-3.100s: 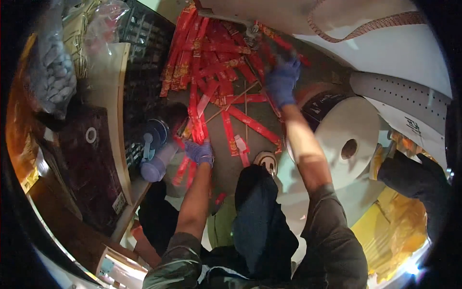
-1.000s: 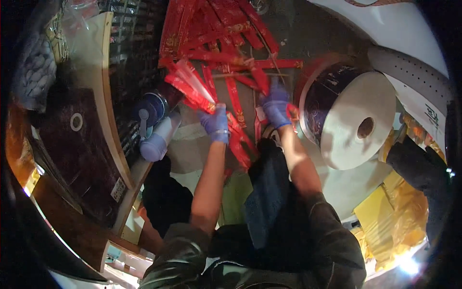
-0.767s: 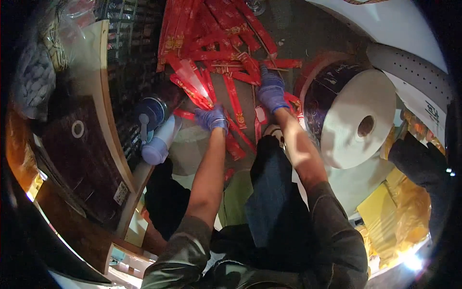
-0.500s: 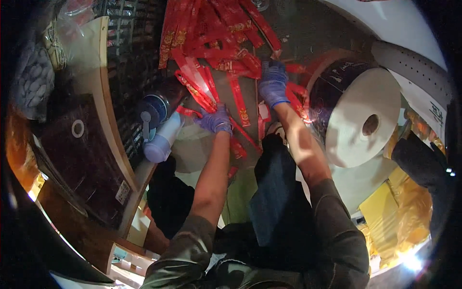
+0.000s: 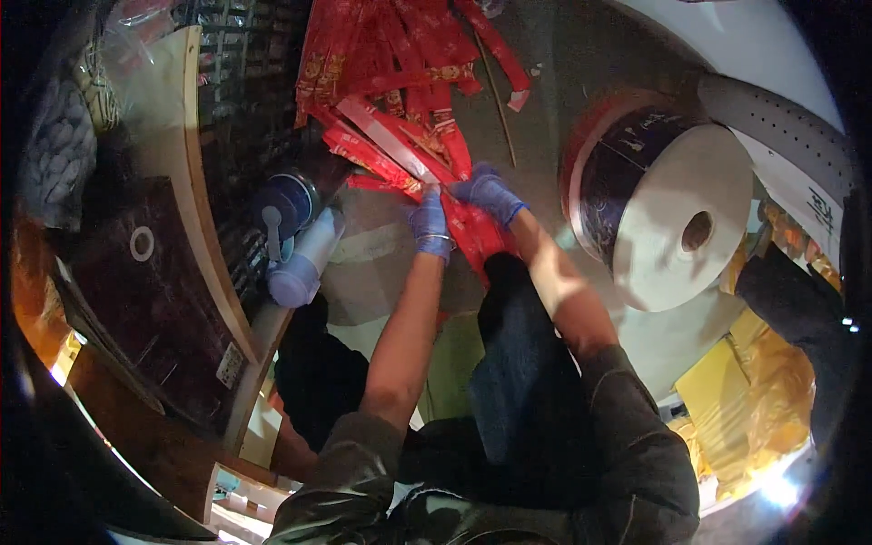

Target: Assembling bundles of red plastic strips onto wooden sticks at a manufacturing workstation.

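Left hand, in thin purple glove, clasps a fan of flat, glossy red strips above the floor; right hand touches them, its closure hidden from me.

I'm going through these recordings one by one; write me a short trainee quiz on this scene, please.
1. What does the left hand hold?
2. True or false: the roll is nearer the right hand than the left hand.
3. What colour are the gloves?
A) black
B) yellow
C) bluish purple

Key:
1. Red strips.
2. True.
3. C.
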Demonstrator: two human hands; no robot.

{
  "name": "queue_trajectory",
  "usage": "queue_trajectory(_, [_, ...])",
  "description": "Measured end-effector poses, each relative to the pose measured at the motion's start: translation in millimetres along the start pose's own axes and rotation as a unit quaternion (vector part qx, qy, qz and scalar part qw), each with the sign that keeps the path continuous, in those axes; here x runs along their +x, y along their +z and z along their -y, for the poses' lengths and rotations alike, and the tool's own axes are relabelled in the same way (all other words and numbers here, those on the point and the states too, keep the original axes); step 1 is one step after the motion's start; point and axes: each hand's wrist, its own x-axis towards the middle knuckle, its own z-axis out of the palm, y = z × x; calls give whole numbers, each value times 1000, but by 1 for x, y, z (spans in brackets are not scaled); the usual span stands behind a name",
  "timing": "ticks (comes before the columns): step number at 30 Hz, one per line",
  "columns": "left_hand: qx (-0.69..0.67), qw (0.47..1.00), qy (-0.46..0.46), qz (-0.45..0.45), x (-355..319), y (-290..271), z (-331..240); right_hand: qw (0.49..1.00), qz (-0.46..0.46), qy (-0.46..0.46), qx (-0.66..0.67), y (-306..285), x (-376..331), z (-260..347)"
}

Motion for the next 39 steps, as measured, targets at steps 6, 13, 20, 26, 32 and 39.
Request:
queue_trajectory(6, [9,989,-52,137,-61,50,-28,990,100,16,94,-22,1,-31])
queue_trajectory(13, [48,990,0,131,-84,65,-47,931,63,-21,360,21,18,-66])
queue_trajectory(20, [402,856,323,-34,-62,34,-41,961,-46,-2,273,15,3,-33])
queue_trajectory(26, [574,675,455,-84,-61,31,-59,968,12,-14,248,-6,-17,-12])
queue_trajectory(32, [308,894,311,98,-35,23,-46,941,11,-29,338,37,19,-31])
queue_trajectory(39, [279,953,18,119,-21,9,-59,928,81,-46,360,46,21,-26])
